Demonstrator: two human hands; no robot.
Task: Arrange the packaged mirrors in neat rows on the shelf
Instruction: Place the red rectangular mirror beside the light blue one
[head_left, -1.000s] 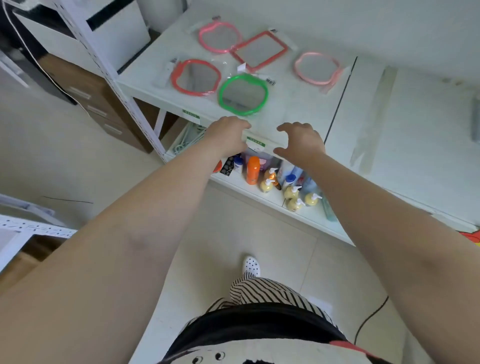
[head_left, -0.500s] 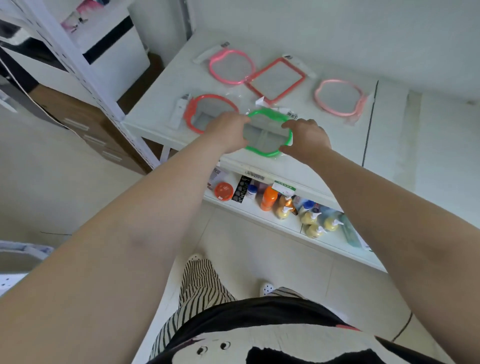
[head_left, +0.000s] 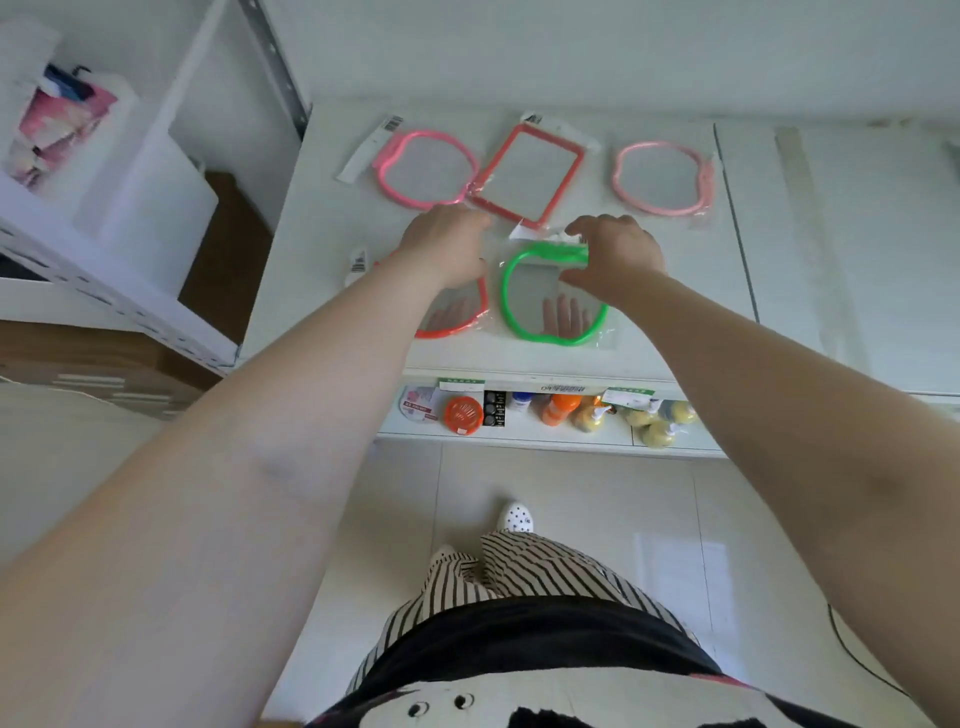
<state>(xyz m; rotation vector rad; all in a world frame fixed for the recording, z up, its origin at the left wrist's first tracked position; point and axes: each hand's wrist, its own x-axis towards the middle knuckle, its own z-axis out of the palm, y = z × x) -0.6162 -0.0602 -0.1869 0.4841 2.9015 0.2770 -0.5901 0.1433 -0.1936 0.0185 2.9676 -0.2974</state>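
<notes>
White shelf | green mirror flat | right hand fingers pinch its far rim

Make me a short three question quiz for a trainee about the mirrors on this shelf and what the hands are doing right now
1. True or false: the right hand pinches the far rim of the green mirror.
2. How many packaged mirrors lie on the top shelf? A) three B) five C) seven
3. Fill in: the only rectangular mirror has a ____ frame.

Key
1. True; thumb and fingers close on the green rim.
2. B: the hot pink mirror, the red rectangular mirror, the pale pink mirror, the green one, and the orange-red mirror partly hidden under the left hand.
3. Red.
</notes>
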